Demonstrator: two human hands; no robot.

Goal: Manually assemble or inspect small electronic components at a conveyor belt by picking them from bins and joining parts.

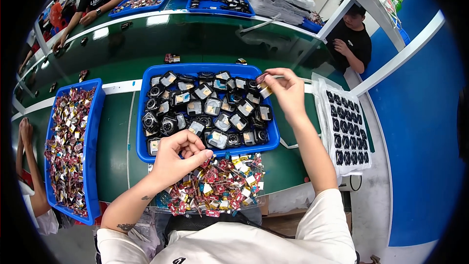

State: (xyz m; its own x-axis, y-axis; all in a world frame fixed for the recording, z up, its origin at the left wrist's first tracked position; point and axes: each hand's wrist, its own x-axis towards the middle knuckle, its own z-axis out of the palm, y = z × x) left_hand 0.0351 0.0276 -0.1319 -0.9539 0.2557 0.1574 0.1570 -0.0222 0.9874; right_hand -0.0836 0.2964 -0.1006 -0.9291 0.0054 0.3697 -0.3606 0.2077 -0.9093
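Left hand [178, 159] curled; right fingers [274, 79] pinch small part [264, 88].

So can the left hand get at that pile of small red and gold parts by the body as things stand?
Probably yes. The left hand hangs right at the edge of the pile of small parts, nothing lies between them, and the right hand is off at the blue tray's far corner.

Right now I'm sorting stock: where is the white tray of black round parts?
In the head view, the white tray lies at the right, beside the blue bin, just beyond the right hand.
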